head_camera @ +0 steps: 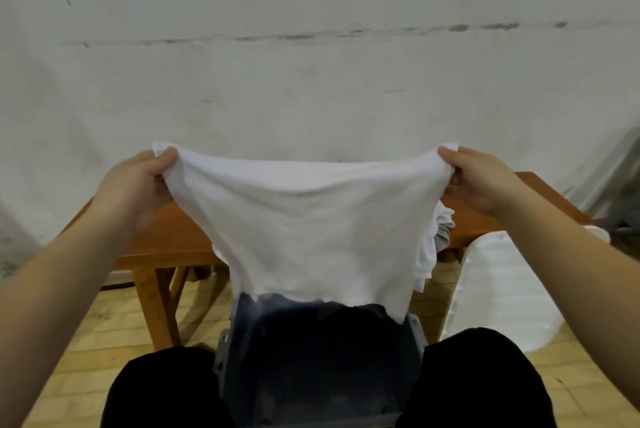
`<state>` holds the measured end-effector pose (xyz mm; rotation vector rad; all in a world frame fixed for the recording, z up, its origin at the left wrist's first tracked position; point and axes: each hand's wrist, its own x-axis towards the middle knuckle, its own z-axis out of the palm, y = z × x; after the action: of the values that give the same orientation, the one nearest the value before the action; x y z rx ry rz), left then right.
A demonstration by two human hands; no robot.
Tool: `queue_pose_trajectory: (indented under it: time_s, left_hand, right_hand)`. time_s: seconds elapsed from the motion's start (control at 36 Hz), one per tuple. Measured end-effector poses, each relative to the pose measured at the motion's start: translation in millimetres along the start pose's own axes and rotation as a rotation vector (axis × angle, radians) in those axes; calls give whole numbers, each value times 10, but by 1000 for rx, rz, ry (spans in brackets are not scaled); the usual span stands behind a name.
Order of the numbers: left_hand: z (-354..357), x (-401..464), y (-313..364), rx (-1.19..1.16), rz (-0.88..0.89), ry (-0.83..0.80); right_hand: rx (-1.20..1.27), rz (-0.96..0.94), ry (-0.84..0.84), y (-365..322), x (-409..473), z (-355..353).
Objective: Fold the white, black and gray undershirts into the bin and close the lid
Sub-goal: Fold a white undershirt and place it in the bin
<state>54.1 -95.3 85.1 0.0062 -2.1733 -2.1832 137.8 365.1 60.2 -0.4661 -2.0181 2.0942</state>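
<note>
Above the dark grey plastic bin [318, 358], the left hand [138, 181] and right hand [481, 181] each pinch a corner of the white cotton undershirt [311, 230], stretched wide; behind the bin stands the brown wooden worktop [166, 237].

We see the white undershirt [318, 230], stretched in the air between the left hand [138, 181] and right hand [485, 181], hanging as a curtain over the far part of the open bin [318, 368]. Our knees flank the bin closely on both sides. The near part of its mouth lies uncovered, while the wooden table [166, 237] stands just behind.
</note>
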Motion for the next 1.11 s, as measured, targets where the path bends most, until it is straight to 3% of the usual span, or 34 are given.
queue_pose_trajectory:
  time_s: [0.06,0.11,0.22,0.33,0.44,0.61,0.72,0.86,0.94,1.11]
  left_hand:
    - [-35,16,52,103,53,7]
    - [-45,7,62,216,89,17]
    - [-19,4,-29,376,99,23]
    - [-3,37,-68,269,-5,60]
    - [-36,47,-100,247,-44,45]
    - [-19,45,-120,223,-51,38]
    - [10,22,-140,286,-15,8]
    - [31,-37,-188,829,219,106]
    - [13,-27,-192,930,298,121]
    - [-63,31,-123,1032,348,133]
  right_hand:
    - [127,30,8,-7,40,5]
    - [104,38,27,72,97,6]
    - [-250,8,91,207,32,92]
    - [-404,-10,178,230,52,127]
    - [-146,122,160,250,113,107]
    - [75,160,-74,143,113,51]
    - [-208,68,-123,86,58,53]
    - [-752,-164,-37,119,75,26]
    - [-1003,-291,20,76,65,53]
    - [-1002,-334,103,-5,30,18]
